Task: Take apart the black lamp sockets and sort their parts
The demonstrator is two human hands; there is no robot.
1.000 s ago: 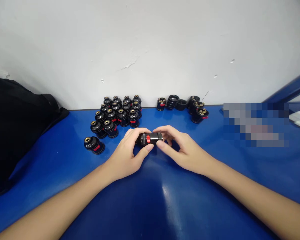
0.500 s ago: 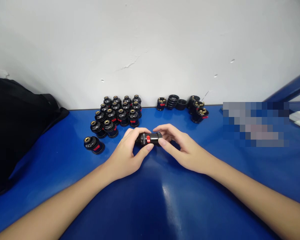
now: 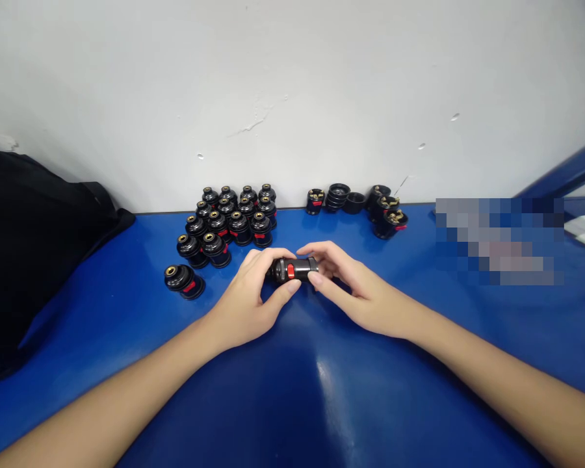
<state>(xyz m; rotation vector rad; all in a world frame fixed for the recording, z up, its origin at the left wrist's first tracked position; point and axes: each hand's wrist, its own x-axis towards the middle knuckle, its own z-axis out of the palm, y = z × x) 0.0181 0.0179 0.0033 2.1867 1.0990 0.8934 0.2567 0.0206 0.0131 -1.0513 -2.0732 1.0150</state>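
Left hand (image 3: 244, 294) is clamping the black socket (image 3: 301, 270) sideways over the blue table (image 3: 394, 396); right hand (image 3: 355, 286) is pinching the ring (image 3: 312, 264) at its right end. Left should likely be bracing firmly, right turning lightly, ring sitting square.

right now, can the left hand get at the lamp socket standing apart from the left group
Probably not without letting go first: the left hand grips another lamp socket. Otherwise the way looks free, with nothing visible between that hand and the lone socket.
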